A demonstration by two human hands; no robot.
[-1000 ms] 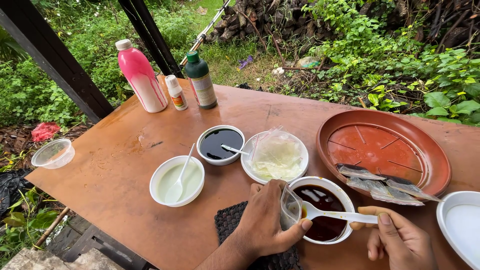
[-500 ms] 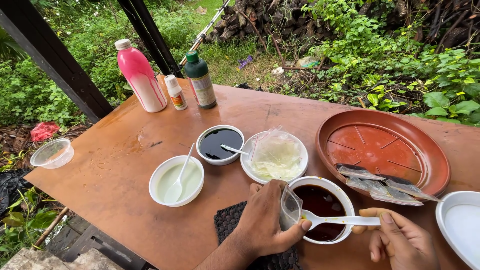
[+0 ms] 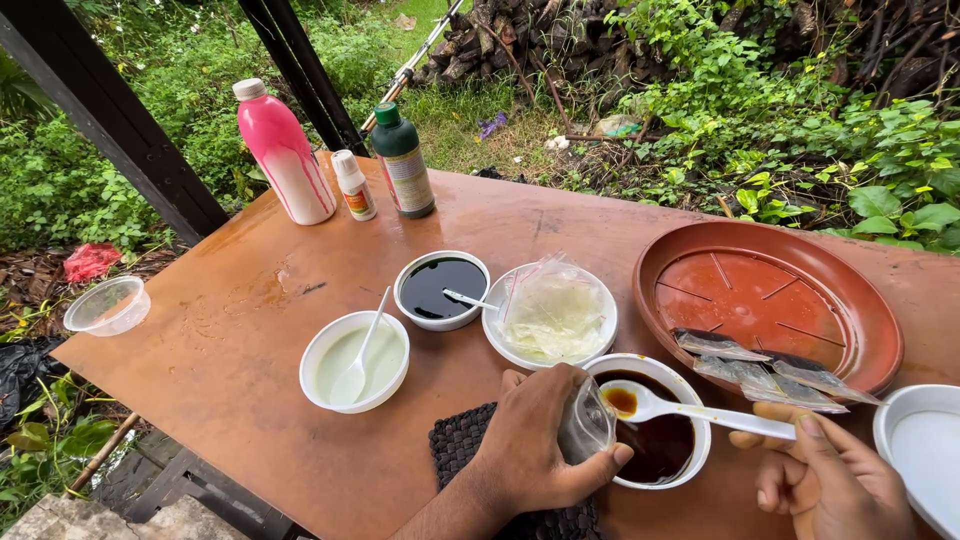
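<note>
My left hand [image 3: 535, 440] grips a small clear plastic bag [image 3: 585, 425] held open at the rim of a white bowl of dark brown liquid [image 3: 660, 440]. My right hand [image 3: 825, 480] holds the handle of a white plastic spoon [image 3: 690, 408], whose scoop carries some brown liquid and hovers over that bowl right beside the bag's mouth. A dark woven mat [image 3: 460, 445] lies under my left hand.
On the brown table [image 3: 230, 330] stand a bowl of pale green liquid with a spoon [image 3: 355, 360], a bowl of black liquid [image 3: 442, 288], a bowl of clear bags [image 3: 550, 315], a terracotta dish with filled bags [image 3: 765, 305], another white bowl [image 3: 925, 455], three bottles [image 3: 285, 150] and a clear tub [image 3: 107, 305].
My right hand has lifted the spoon out of the brown liquid and brought its scoop left, up to the mouth of the bag. My left hand keeps the bag in place.
</note>
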